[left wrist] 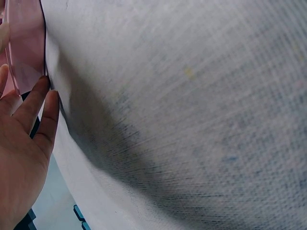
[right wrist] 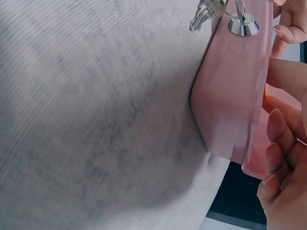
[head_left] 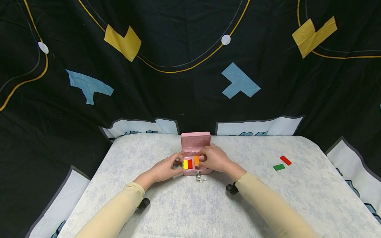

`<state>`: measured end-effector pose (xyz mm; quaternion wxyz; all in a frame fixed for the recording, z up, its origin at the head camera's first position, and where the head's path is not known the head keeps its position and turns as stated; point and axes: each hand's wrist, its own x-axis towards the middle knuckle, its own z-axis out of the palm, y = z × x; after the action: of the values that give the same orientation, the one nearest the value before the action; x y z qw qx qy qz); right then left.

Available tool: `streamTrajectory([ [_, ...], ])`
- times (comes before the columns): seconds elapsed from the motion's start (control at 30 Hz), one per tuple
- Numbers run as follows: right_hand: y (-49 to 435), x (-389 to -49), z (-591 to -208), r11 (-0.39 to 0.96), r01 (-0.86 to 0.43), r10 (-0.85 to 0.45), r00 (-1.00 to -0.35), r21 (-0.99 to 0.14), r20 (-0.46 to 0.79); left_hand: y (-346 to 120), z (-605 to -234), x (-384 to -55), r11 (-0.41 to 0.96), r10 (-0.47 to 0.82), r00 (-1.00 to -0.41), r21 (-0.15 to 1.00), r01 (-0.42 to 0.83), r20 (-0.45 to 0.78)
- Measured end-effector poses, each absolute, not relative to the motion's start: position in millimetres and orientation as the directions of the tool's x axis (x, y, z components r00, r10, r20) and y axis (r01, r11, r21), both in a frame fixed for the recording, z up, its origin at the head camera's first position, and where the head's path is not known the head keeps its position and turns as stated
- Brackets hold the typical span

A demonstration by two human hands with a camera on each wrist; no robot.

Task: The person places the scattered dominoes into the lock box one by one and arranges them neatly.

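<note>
A small pink metal box [head_left: 190, 173] stands with its lid [head_left: 195, 139] raised. Inside it, on the left, a yellow block [head_left: 185, 164] and a red block [head_left: 190, 164] lie side by side. My right hand [head_left: 216, 158] pinches a flat orange block [head_left: 196, 161] over the box's interior; just a sliver of it shows in the right wrist view. At the box's left side is my left hand [head_left: 165, 168], its fingers resting against the wall in the left wrist view. Part of the inside is hidden by the right hand.
A lock [right wrist: 243, 25] with keys [right wrist: 204, 14] hangs at the box's front. On the cloth-covered table [head_left: 190, 205], to the right, lie a red block [head_left: 286, 160] and a green block [head_left: 279, 167]. A black curtain [head_left: 190, 99] hangs behind.
</note>
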<state>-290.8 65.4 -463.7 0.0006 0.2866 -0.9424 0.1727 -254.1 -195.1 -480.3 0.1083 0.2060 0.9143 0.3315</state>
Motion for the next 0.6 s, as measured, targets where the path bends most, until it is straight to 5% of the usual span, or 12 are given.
streamTrajectory([
  [0.6,48.5,-295.8,-471.4,0.807,-0.511,-0.524,-0.851,-0.295,0.04,-194.1,-479.7,-254.2,0.698,0.443,-0.895,0.647,0.307,-0.053],
])
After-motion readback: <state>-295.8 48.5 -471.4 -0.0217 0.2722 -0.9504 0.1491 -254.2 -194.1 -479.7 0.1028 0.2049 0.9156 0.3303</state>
